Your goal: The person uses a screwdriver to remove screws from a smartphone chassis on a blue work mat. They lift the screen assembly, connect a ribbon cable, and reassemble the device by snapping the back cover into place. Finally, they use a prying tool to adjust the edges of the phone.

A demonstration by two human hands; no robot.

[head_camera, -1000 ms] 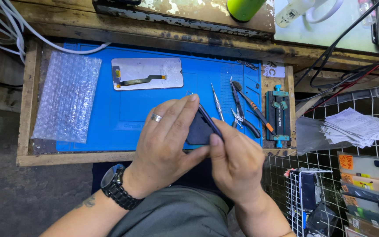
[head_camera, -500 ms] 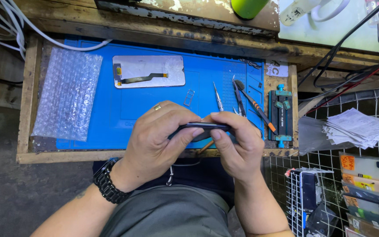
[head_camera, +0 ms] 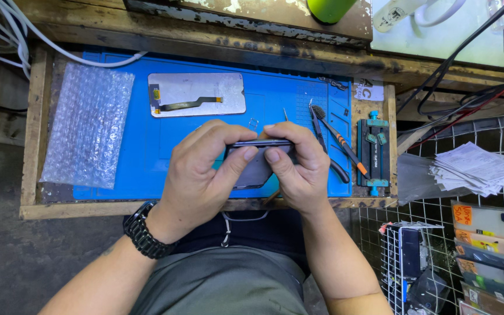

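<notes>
Both hands meet over the near edge of a blue work mat (head_camera: pixel 205 175), gripping a dark phone (head_camera: pixel 256 166) between them. The left hand (head_camera: pixel 202 175) wraps around the phone's left side, its thumb pressed on the face turned toward the person and its fingers curled over the top edge. The right hand (head_camera: pixel 298 169) closes on the phone's right side, thumb on the same face and fingertips hooked over the top edge, just beside those of the left. The phone stands tilted up on its long edge, held just above the mat. A black wristwatch (head_camera: pixel 144 230) sits on the left wrist. Beyond the left hand's knuckles, flat on the mat, lies a phone screen panel (head_camera: pixel 196 93) with a thin dark flex cable across its back. Further to the left of that hand lies a sheet of bubble wrap (head_camera: pixel 88 125). Just past the right hand lie tweezers (head_camera: pixel 316 125) and a screwdriver (head_camera: pixel 345 146) with an orange band, and beyond them, at the mat's right edge, a teal clamp fixture (head_camera: pixel 374 149). Well to the right of the right hand rests a stack of white papers (head_camera: pixel 473 169).
</notes>
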